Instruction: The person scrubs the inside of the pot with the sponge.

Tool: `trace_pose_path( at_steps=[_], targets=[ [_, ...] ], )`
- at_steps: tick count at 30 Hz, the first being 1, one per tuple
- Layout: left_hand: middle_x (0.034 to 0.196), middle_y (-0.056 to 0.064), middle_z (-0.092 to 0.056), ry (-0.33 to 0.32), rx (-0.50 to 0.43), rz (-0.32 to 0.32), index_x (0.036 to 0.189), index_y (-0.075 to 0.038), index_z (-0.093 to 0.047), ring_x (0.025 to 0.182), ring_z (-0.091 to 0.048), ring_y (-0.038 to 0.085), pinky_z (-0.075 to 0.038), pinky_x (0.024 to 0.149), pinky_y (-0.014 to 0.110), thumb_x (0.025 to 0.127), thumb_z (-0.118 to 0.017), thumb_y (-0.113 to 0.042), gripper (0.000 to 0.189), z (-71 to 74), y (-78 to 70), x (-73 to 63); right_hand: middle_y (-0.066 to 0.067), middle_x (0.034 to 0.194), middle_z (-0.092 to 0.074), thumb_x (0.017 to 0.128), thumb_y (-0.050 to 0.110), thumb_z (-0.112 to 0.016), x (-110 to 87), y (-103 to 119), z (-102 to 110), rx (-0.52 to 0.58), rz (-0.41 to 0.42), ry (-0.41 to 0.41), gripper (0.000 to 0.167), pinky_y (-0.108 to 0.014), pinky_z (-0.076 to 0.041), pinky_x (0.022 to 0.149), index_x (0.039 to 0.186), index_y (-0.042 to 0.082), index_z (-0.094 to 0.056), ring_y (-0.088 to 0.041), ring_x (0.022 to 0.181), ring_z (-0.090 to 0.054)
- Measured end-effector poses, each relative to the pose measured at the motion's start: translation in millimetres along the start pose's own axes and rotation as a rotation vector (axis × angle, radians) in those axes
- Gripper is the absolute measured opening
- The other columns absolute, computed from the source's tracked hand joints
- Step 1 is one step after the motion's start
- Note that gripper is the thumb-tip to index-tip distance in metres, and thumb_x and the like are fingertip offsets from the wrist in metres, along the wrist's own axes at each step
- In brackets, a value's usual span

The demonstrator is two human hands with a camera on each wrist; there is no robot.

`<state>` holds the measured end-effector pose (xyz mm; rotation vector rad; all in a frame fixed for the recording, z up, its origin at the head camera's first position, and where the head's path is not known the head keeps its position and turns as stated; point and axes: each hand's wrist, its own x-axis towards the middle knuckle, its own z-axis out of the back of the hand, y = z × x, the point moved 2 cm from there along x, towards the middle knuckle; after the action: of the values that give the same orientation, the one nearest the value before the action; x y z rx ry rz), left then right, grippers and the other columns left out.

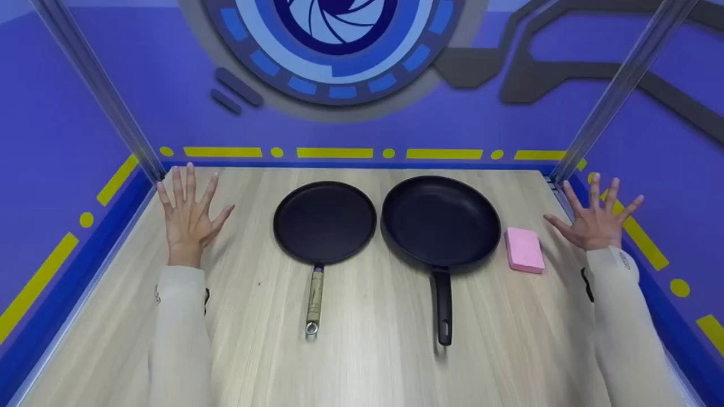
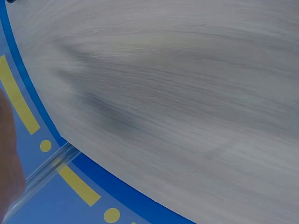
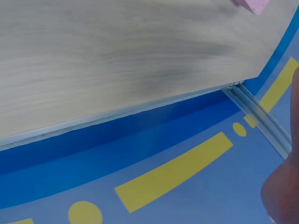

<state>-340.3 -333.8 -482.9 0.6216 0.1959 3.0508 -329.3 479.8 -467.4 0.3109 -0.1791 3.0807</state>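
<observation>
Left hand (image 1: 188, 217): hovering at the far left of the tabletop (image 1: 362, 362), palm facing down, fingers (image 1: 190, 182) spreading wide and holding nothing.
Right hand (image 1: 597, 223): hanging out by the right-hand edge, in front of the blue-purple side wall (image 1: 662, 169), fingers spreading likewise, gripping nothing.
Crepe pan (image 1: 325, 221): lying to the right of the left hand and well apart from its thumb; sitting nearer to that hand than to the other.
Crepe pan's handle (image 1: 315, 297): pointing toward the person, its near end leaning slightly left.
Frying pan (image 1: 441, 220): resting just beside the crepe pan, rims nearly meeting; lying left of the right hand, the nearer of the two.
Frying pan's handle (image 1: 444, 308): running toward the person, almost straight.
Sponge block (image 1: 525, 250): lying between frying pan and right hand, left of the right fingers and closer to the person, long axis running roughly near to far.
Pan looks: showing dark, matte insides; crepe pan having a low rim and a mottled olive handle ending in a metal ring, frying pan having deeper walls and a black slotted handle.
Sponge looks: showing plain pink, squared edges.
</observation>
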Motion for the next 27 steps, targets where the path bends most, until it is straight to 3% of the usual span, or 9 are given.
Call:
trace_pose_path(
  at_steps=[4,10,13,16,18,22,24,27],
  targets=[
    [0.170,0.011,0.022,-0.019,-0.011,-0.006,0.164,-0.038,0.003,0.158,0.012,0.041,0.006,0.126,0.069,0.097,-0.046,-0.068,0.088,-0.7,-1.2,1.3,-0.025,0.167,0.020,0.091,0.083,-0.034,1.3,0,1,0.009,-0.001,-0.002,0.097,-0.087,0.020,0.105,0.165,0.027,-0.004,-0.059,0.149,0.020],
    [0.172,0.015,0.010,-0.029,-0.016,-0.009,0.164,-0.036,-0.002,0.158,0.012,0.041,0.005,0.127,0.069,0.097,-0.045,-0.069,0.086,0.3,-2.6,0.4,-0.027,0.167,0.019,0.093,0.079,-0.039,3.3,1,3,0.029,0.001,0.001,0.096,-0.086,0.022,0.103,0.165,0.026,-0.006,-0.059,0.149,0.021],
    [0.172,0.015,0.010,-0.031,0.010,-0.011,0.164,-0.036,-0.003,0.159,0.009,0.042,0.002,0.127,0.069,0.097,-0.026,-0.079,0.083,2.2,-3.1,0.7,-0.027,0.167,0.019,0.093,0.077,-0.042,4.3,2,6,0.037,-0.002,0.005,0.095,-0.086,0.023,0.103,0.165,0.026,-0.006,-0.059,0.149,0.021],
    [0.172,0.015,0.011,-0.047,0.014,-0.018,0.164,-0.037,-0.003,0.159,0.007,0.042,-0.001,0.127,0.069,0.090,-0.001,-0.086,0.089,3.3,-5.2,1.4,-0.026,0.166,0.021,0.092,0.081,-0.038,3.1,2,8,0.037,-0.008,0.013,0.097,-0.087,0.022,0.103,0.165,0.026,-0.004,-0.059,0.149,0.022],
    [0.172,0.014,0.012,-0.055,0.006,-0.025,0.164,-0.037,-0.004,0.159,0.007,0.041,-0.001,0.127,0.070,0.088,0.003,-0.087,0.092,4.0,-6.8,2.1,-0.026,0.166,0.022,0.091,0.083,-0.035,2.4,2,10,0.037,-0.010,0.016,0.099,-0.087,0.022,0.103,0.165,0.026,-0.003,-0.059,0.149,0.022],
    [0.172,0.015,0.010,-0.064,-0.013,-0.036,0.165,-0.035,-0.009,0.159,0.007,0.041,-0.002,0.126,0.070,0.096,-0.030,-0.079,0.083,5.3,-10.2,3.7,-0.028,0.166,0.021,0.090,0.085,-0.033,1.8,2,12,0.037,-0.010,0.018,0.100,-0.087,0.023,0.103,0.165,0.026,-0.002,-0.059,0.148,0.023],
    [0.172,0.015,0.010,-0.063,-0.023,-0.039,0.164,-0.034,-0.013,0.159,0.008,0.041,0.000,0.126,0.071,0.095,-0.046,-0.071,0.085,5.9,-11.7,4.8,-0.028,0.166,0.018,0.091,0.084,-0.033,1.7,1,13,0.038,-0.009,0.014,0.100,-0.087,0.023,0.103,0.165,0.025,-0.003,-0.058,0.149,0.023],
    [0.172,0.015,0.011,-0.057,-0.024,-0.044,0.164,-0.033,-0.014,0.159,0.009,0.041,-0.001,0.126,0.071,0.095,-0.052,-0.067,0.086,6.8,-14.0,6.4,-0.029,0.167,0.016,0.092,0.081,-0.038,1.2,1,14,0.041,-0.002,0.003,0.098,-0.087,0.022,0.103,0.165,0.025,-0.005,-0.058,0.149,0.022]
  ],
)
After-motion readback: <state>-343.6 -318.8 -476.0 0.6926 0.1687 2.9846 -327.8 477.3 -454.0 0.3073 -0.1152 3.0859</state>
